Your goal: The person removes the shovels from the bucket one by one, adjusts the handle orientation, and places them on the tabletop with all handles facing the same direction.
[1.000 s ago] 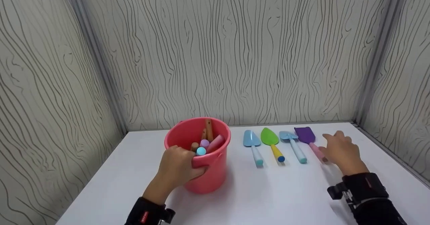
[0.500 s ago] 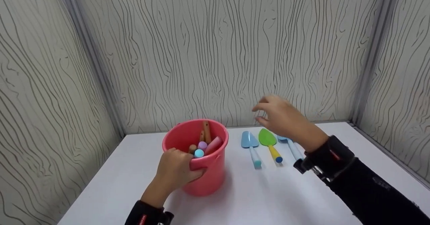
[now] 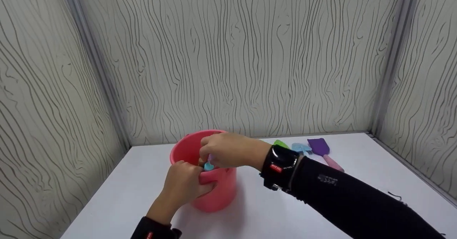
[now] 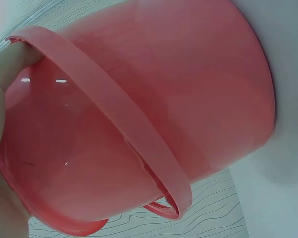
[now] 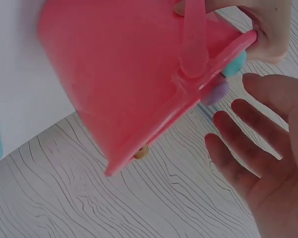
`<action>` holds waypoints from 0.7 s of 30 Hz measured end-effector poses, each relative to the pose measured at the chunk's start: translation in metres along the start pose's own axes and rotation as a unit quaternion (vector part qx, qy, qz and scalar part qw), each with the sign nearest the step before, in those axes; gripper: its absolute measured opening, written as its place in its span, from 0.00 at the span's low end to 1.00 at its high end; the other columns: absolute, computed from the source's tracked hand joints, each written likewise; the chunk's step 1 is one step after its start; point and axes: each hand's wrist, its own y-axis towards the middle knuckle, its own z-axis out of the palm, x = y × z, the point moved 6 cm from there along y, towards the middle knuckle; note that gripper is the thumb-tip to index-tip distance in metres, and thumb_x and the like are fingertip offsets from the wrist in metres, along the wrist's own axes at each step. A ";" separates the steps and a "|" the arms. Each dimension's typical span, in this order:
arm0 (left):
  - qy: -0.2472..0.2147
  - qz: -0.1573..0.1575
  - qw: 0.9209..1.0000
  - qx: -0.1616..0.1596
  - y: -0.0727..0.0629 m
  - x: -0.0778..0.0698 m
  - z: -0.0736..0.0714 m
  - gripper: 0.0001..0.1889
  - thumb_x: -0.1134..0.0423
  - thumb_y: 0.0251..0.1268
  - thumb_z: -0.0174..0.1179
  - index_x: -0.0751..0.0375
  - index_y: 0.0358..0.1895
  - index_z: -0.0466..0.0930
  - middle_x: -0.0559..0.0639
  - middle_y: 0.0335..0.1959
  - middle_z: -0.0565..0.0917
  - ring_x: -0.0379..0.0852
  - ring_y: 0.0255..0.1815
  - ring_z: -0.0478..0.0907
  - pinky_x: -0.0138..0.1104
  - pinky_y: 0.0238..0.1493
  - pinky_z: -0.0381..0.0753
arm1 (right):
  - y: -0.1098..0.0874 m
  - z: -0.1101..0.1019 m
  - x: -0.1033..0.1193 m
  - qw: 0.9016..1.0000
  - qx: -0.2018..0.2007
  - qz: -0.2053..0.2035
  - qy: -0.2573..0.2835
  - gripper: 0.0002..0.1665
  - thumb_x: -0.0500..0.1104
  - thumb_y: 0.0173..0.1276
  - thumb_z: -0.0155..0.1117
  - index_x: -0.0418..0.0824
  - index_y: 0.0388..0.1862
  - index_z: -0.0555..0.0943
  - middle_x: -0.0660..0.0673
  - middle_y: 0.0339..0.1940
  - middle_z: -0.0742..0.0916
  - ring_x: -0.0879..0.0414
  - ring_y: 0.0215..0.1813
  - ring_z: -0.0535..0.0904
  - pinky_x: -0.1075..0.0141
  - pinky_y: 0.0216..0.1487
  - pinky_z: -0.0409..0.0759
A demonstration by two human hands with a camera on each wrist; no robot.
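A red bucket point(image 3: 217, 192) stands on the white table, holding several tools with their handle ends up. My left hand point(image 3: 182, 182) grips its near rim, thumb on the outside and over the bail handle point(image 4: 104, 94). Over the bucket's mouth is my right hand point(image 3: 232, 149), hiding much of the inside. In the right wrist view its fingers are spread and loosely bent, with nothing in them. Its fingertips are close to a lilac handle end point(image 5: 216, 90) and a teal handle end point(image 5: 235, 63) that stick up at the rim.
To the right of the bucket lie a green trowel head point(image 3: 281, 144), a light blue tool point(image 3: 301, 147) and a purple shovel point(image 3: 319, 146) with a pink handle. My right forearm covers part of this row. A wood-grain panel point(image 3: 250, 60) rises behind the table.
My right hand has moved left from beside the purple shovel, passing above the row of tools, to the bucket's mouth. The left hand keeps its grip on the rim.
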 end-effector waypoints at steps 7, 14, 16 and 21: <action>-0.011 0.005 1.000 -0.001 0.000 0.001 0.001 0.22 0.48 0.44 0.86 0.52 0.20 0.79 0.40 0.13 0.73 0.33 0.16 0.63 0.28 0.25 0.75 | 0.013 0.016 -0.009 0.999 -0.003 0.028 0.021 0.04 0.42 0.72 0.75 0.44 0.38 0.94 0.53 0.26 0.84 0.62 0.35 0.78 0.79 0.40 0.77; -0.005 -0.001 1.000 0.003 0.002 0.002 0.000 0.22 0.48 0.46 0.85 0.52 0.19 0.78 0.40 0.12 0.73 0.33 0.16 0.62 0.29 0.25 0.74 | 0.019 0.024 -0.018 0.999 0.017 0.036 0.023 0.17 0.38 0.77 0.68 0.45 0.24 0.88 0.54 0.15 0.75 0.63 0.23 0.70 0.77 0.31 0.70; -0.005 -0.001 1.000 0.005 0.002 0.002 0.001 0.22 0.48 0.47 0.85 0.52 0.18 0.78 0.40 0.12 0.73 0.33 0.16 0.62 0.29 0.25 0.73 | 0.021 0.027 -0.021 0.999 0.028 0.046 0.002 0.19 0.37 0.76 0.67 0.46 0.22 0.86 0.54 0.14 0.75 0.63 0.22 0.69 0.76 0.32 0.70; -0.009 0.002 1.000 0.003 0.003 0.002 0.002 0.21 0.49 0.46 0.85 0.52 0.19 0.79 0.40 0.12 0.74 0.33 0.16 0.63 0.29 0.26 0.76 | 0.026 0.037 -0.027 0.997 0.043 0.063 -0.031 0.23 0.41 0.80 0.64 0.47 0.20 0.80 0.54 0.14 0.73 0.62 0.22 0.69 0.71 0.42 0.73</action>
